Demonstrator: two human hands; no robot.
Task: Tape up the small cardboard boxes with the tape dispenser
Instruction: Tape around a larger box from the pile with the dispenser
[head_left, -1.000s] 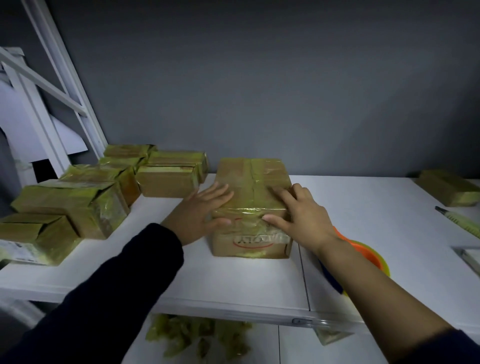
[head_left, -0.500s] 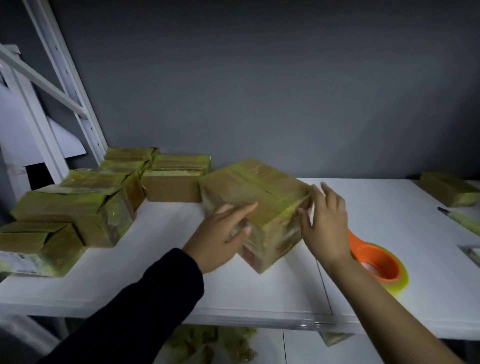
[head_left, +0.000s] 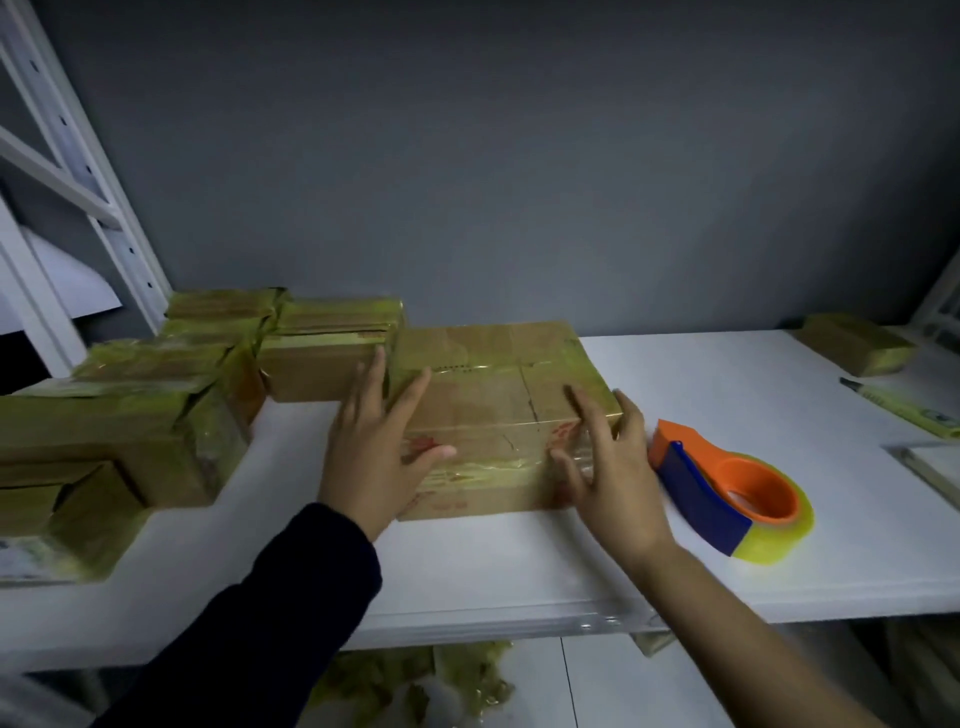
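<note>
A small cardboard box (head_left: 498, 410) with strips of shiny tape across it lies flat on the white table (head_left: 519, 566), in the middle. My left hand (head_left: 376, 449) rests on its left side with straight, spread fingers. My right hand (head_left: 605, 467) touches its right front corner, fingers also spread. The tape dispenser (head_left: 727, 491), orange and blue with a roll of yellowish clear tape, lies on the table just right of my right hand, untouched.
Several taped cardboard boxes (head_left: 156, 410) are stacked on the left of the table, up to the centre box. Another small box (head_left: 857, 345) sits far right by a yellow-green pen (head_left: 904, 408). A white rack frame (head_left: 78, 197) stands at left. Crumpled tape (head_left: 415, 686) lies below the table.
The box was lifted and turned between both hands, then set down flat again with another face up. The tape dispenser, earlier hidden behind my right arm, now shows fully.
</note>
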